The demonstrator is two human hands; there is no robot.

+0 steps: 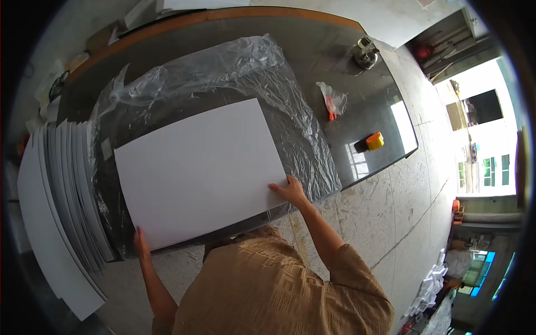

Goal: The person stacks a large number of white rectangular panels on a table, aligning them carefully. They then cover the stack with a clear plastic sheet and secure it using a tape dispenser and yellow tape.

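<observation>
A large white rectangular board [201,173] lies over clear plastic film [206,70] spread on a dark glossy table. My right hand [290,191] grips its right edge near the close corner, thumb on top and the other fingers mostly hidden beyond the edge. At the near left corner, my left hand [142,242] closes on the board's edge, its fingers partly hidden. The film shows around the board's far and right sides, wrinkled and bunched.
Several white boards [67,190] stand packed on edge at the left. On the table's right side are a yellow tape roll [374,140], a small plastic bag with something red [333,101] and a glass jar [365,54]. Concrete floor [385,218] lies beyond the table's right edge.
</observation>
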